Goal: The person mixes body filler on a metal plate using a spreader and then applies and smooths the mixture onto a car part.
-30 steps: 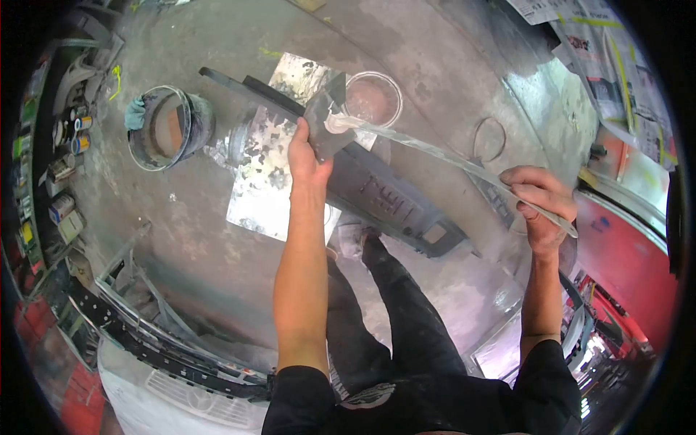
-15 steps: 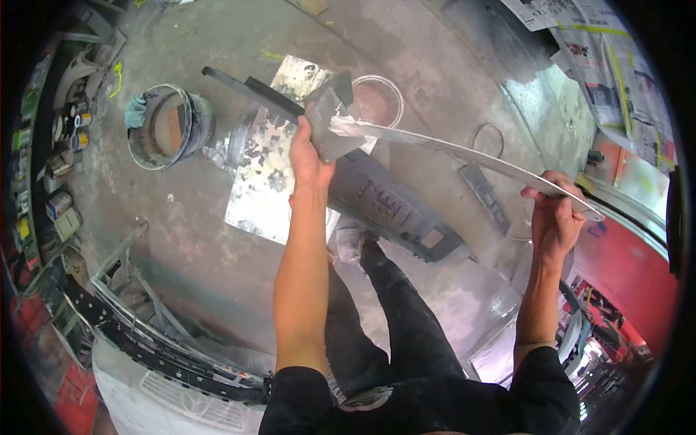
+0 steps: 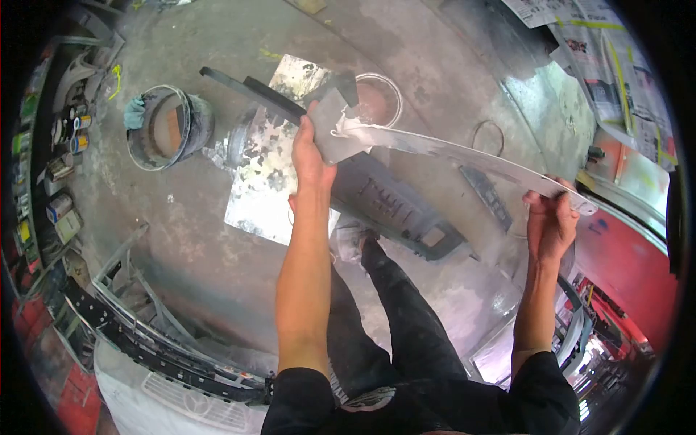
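Note:
My left hand (image 3: 313, 163) is closed on a flat, squarish grey spreader plate (image 3: 330, 145). White putty (image 3: 353, 130) clings to the plate's right side. A long, thin metal strip (image 3: 471, 158) meets the plate there, its far end coated in the same paste. My right hand (image 3: 552, 223) pinches the strip near its other end, beside a small hole. Both tools are held up in the air. On the floor below lies a dark grey plastic panel (image 3: 391, 203) with slots, partly behind the plate.
A white-splotched sheet (image 3: 250, 206) lies on the floor under a long dark trim piece (image 3: 254, 93). To the left stands a bucket (image 3: 187, 148) with a blue-green rag (image 3: 135, 113) on its rim. A round pail rim (image 3: 399, 94) shows beyond the plate. Car bumper parts (image 3: 174, 366) are lower left.
My right hand has shifted slightly left, tilting the strip so more of its flat face shows. The putty-covered end has slid a little right along the plate.

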Available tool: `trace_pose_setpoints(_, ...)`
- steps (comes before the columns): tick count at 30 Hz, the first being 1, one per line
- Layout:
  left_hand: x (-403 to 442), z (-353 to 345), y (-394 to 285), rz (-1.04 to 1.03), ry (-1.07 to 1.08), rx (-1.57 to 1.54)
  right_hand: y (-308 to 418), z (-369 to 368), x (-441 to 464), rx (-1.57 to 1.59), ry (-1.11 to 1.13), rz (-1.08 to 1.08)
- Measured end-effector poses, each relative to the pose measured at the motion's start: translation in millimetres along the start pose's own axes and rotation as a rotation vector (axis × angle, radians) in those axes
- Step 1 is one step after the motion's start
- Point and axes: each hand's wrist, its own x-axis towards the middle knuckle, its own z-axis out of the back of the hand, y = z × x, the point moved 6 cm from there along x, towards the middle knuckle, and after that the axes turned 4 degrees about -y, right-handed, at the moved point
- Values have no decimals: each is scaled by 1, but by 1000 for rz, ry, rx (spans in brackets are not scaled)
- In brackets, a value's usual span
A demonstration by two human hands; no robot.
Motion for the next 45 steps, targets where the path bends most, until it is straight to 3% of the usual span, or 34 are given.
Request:
trace_pose_setpoints(7,2,25,6,-22,-3,62,12,9,-4,82,-104,64)
trace_pose_setpoints(9,-5,53,-3,-74,2,171,-15,24,5,-54,-196,61)
trace_pose_setpoints(14,-63,158,-23,-43,-77,217,-154,1,51,-324,-393,-220)
trace_pose_setpoints(18,-144,236,-34,-51,-233,188,-285,-13,75,-222,-281,-353)
trace_pose_setpoints(22,-213,310,-37,-19,-421,168,-331,-10,-1,-295,-228,-473)
trace_pose_setpoints(24,-237,331,-33,-6,-473,145,-330,-27,-75,-564,46,-384)
trace_pose_setpoints(25,-245,343,-29,1,-512,128,-349,-35,-122,-389,326,-319)
trace_pose_setpoints(26,-251,354,-24,12,-528,115,-366,-56,-163,-589,350,-553)
trace_pose_setpoints(27,-257,364,-21,13,-494,105,-371,-96,-196,-763,472,-589)
trace_pose_setpoints(28,-263,374,-18,14,-459,96,-371,-139,-213,-1024,794,-342)
trace_pose_setpoints(30,-272,389,-14,16,-487,83,-422,-183,-246,-1033,1112,-16)
trace_pose_setpoints(31,-274,395,-14,6,-502,79,-445,-203,-251,-1098,1232,289)
trace_pose_setpoints(32,-277,399,-12,9,-509,77,-469,-220,-255,-1144,1334,605)
trace_pose_setpoints(34,-283,409,-4,24,-525,32,-514,-251,-250,-1249,1589,983)
trace_pose_setpoints(36,-288,420,1,45,-532,2,-555,-266,-245,-1388,1545,1304)
trace_pose_setpoints(43,-296,458,12,-18,-601,-105,-609,-268,-232,-1365,1831,1105)
trace_pose_setpoints(45,-293,463,3,-36,-597,-88,-594,-269,-230,-1316,1761,1071)
